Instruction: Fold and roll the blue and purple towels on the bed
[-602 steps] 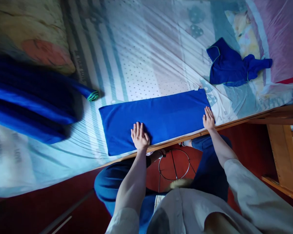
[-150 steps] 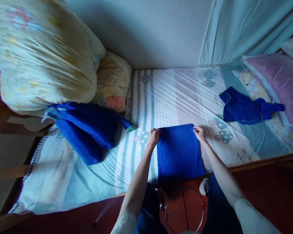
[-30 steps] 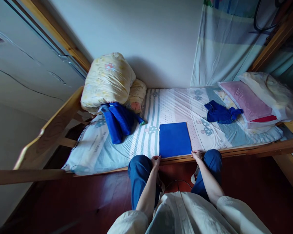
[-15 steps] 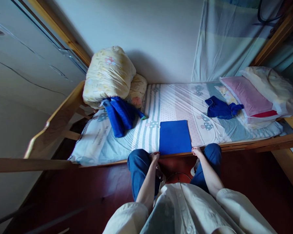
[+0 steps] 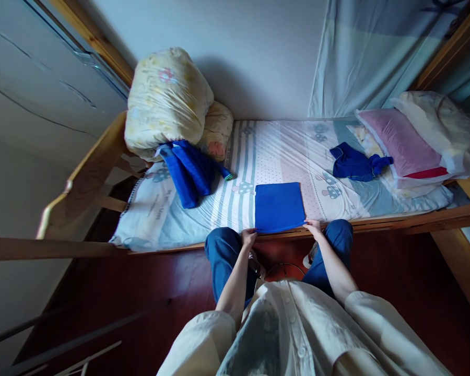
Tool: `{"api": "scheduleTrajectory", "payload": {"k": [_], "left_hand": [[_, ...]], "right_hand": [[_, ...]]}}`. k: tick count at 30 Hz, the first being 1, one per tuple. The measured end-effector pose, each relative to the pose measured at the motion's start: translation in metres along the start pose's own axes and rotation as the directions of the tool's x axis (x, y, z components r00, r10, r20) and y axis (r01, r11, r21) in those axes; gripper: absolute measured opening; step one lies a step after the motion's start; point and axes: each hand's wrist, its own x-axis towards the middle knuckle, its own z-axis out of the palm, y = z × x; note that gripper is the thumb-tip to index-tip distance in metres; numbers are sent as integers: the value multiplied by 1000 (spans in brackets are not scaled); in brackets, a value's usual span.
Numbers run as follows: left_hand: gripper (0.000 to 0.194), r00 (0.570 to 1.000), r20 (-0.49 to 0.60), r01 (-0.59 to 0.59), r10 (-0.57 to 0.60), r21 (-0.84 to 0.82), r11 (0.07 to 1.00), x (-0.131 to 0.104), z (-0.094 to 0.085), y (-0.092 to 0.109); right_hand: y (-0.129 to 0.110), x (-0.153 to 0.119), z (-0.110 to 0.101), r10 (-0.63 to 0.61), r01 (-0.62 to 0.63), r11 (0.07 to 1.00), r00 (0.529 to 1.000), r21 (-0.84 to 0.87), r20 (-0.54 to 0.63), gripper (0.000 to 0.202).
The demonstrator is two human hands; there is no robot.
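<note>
A blue cloth (image 5: 280, 206) lies as a flat rectangle at the front edge of the bed, on the patterned sheet (image 5: 235, 209). My left hand (image 5: 249, 237) pinches its near left corner, fingers closed. At the near right corner, my right hand (image 5: 313, 226) grips the cloth between thumb and fingers. The near edge stretches between both hands, slightly raised and curved. Further left lies a bundle of blue fabric (image 5: 188, 175), partly under a quilt. Another crumpled blue cloth (image 5: 354, 162) rests to the right, by the pillows.
A bulky yellow quilt (image 5: 168, 102) is piled at the bed's left end. On the right are a pink pillow (image 5: 401, 138) and a plastic-wrapped bundle (image 5: 442, 128). A wooden rail (image 5: 415, 219) runs along the front, and a curtain (image 5: 352, 57) hangs behind.
The cloth's near edge has come up a little between my hands, with its corners still held. My view has tilted slightly, so the bed appears higher.
</note>
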Motion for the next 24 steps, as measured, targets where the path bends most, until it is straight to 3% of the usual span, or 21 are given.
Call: {"api": "scheduleTrajectory", "payload": {"k": [7,16,24], "left_hand": [[18,996,-81,-47,47,8,999,23,1,11],[28,997,-14,-82,82,39,996,36,14,8],[16,996,-59,-53,63,153,987,40,11,2]], "right_hand": [[6,16,7,-75,69,994,995,-82,-71,29],[9,32,24,-120,111,983,991,-144,-54,34],[12,41,23,-125,100,944,990,-315,-62,27]]}}
